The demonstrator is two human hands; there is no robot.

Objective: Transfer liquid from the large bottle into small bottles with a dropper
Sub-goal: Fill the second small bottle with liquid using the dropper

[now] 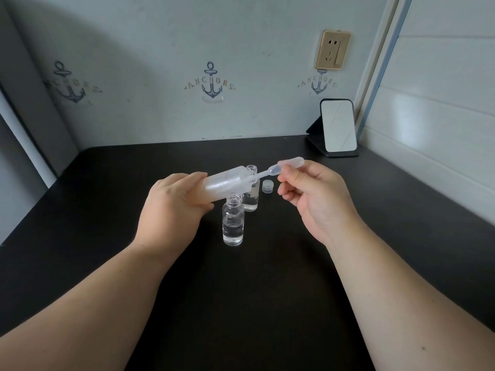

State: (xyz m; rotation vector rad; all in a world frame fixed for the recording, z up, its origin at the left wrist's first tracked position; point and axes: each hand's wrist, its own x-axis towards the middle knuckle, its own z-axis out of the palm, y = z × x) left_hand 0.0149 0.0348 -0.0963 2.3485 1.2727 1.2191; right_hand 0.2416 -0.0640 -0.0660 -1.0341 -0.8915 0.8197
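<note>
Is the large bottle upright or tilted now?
Tilted: the left hand holds the large bottle nearly sideways, with its mouth toward the dropper.

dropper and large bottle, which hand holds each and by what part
Right hand pinches the dropper at its bulb; left hand grips the large bottle round its base.

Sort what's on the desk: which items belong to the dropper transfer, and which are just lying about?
In the job: large bottle, dropper, near small bottle, far small bottle, cap, left hand, right hand.
Lying about: mirror, wall socket.
</note>
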